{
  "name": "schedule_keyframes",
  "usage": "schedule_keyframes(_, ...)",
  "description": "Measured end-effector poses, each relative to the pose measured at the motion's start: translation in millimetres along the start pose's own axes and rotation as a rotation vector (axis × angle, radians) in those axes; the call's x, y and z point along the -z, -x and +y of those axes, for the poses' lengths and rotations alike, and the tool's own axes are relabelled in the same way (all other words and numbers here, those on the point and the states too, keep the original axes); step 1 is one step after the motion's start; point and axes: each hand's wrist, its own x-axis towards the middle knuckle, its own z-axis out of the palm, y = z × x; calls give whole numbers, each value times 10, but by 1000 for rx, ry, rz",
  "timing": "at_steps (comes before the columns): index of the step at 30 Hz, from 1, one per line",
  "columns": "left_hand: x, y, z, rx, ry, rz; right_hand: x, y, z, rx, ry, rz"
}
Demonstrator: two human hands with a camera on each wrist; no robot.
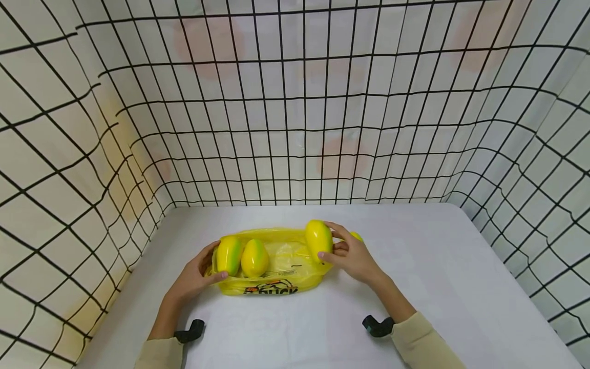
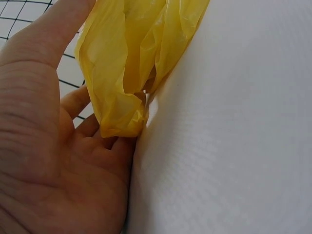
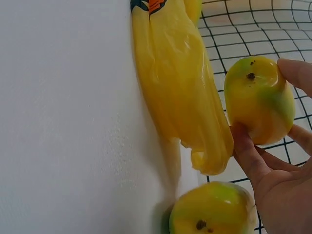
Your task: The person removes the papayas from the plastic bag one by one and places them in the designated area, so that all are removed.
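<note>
A thin yellow plastic bag (image 1: 288, 256) with black print lies open on the white table. Two yellow-green mangoes (image 1: 255, 259) sit in its left part. At that end my left hand (image 1: 198, 271) grips the bag, thumb in front and fingers behind. The left wrist view shows crumpled bag film (image 2: 114, 73) between thumb and fingers. My right hand (image 1: 355, 256) holds another mango (image 1: 318, 240) by its sides, raised at the bag's right end; the right wrist view shows its stem end (image 3: 258, 102). One more mango (image 3: 212, 209) rests on the table, mostly hidden behind the right hand in the head view.
A black wire grid (image 1: 304, 113) stands around the back and both sides of the table (image 1: 415, 246), with pale sheeting behind it. Each wrist wears a black mount (image 1: 378, 326).
</note>
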Motion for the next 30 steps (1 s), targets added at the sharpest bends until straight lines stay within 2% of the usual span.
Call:
schedule_keyframes(9, -7, -3, -21, 7, 12, 0, 129, 62, 39, 5, 17, 17)
schedule_keyframes(19, -8, -11, -44, -13, 40, -14, 279, 131, 47, 14, 26, 12)
schedule_keyframes(30, 8, 10, -16, -2, 63, -19, 464, 184, 120, 8, -23, 11)
